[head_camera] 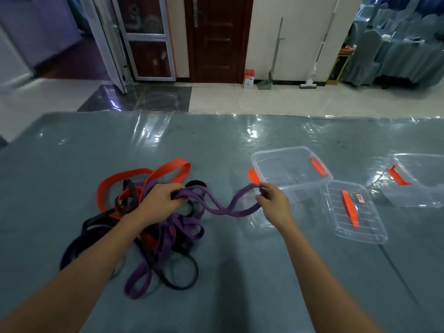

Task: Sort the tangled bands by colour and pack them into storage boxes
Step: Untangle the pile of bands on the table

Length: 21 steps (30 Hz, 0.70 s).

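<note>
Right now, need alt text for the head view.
Both hands, left and right, stretch a purple band out of a tangled pile of orange, black and purple bands beside an open clear box on a grey table.

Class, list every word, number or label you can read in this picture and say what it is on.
None can be read.
White sticker on the clear lid: dark marks, too blurred to read.
Red and white carton by the far wall: print too small to read.
</note>
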Tool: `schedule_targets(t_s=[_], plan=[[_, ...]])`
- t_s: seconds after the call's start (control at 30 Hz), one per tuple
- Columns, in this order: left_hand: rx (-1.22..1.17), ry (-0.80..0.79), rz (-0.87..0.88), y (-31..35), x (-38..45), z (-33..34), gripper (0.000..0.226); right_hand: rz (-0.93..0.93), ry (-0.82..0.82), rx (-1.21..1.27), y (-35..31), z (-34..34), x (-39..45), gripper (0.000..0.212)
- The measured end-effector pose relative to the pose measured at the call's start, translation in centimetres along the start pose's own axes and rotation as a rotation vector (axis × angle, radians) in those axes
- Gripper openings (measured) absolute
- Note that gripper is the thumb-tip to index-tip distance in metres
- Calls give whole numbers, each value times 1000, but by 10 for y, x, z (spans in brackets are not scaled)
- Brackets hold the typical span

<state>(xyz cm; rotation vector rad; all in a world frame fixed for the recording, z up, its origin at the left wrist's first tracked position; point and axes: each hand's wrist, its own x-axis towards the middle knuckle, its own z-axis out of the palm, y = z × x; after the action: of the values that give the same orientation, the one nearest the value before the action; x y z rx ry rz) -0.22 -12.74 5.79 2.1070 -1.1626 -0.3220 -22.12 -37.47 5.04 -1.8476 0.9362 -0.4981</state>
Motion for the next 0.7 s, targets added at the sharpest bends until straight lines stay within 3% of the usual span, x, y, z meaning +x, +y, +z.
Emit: schedule_targets(t_s=[0.17,0.33,0.47,0.6,0.7], plan=[[73,9,42,16,10,-20,21,-227,-236,-274,-40,30,-27,63],[149,6,61,22,9,-35,12,-411,-397,-147,-82,70,-45,56],[96,1,43,22,-1,-37,12,-439,-435,-152,-87,101,-41,76],[59,24,31,20,-7,-40,14,-526,-373,-247,-87,112,-38,39],[37,64,5,17,-10,-37,15,-544,-319,-186,-90,111,-38,27]])
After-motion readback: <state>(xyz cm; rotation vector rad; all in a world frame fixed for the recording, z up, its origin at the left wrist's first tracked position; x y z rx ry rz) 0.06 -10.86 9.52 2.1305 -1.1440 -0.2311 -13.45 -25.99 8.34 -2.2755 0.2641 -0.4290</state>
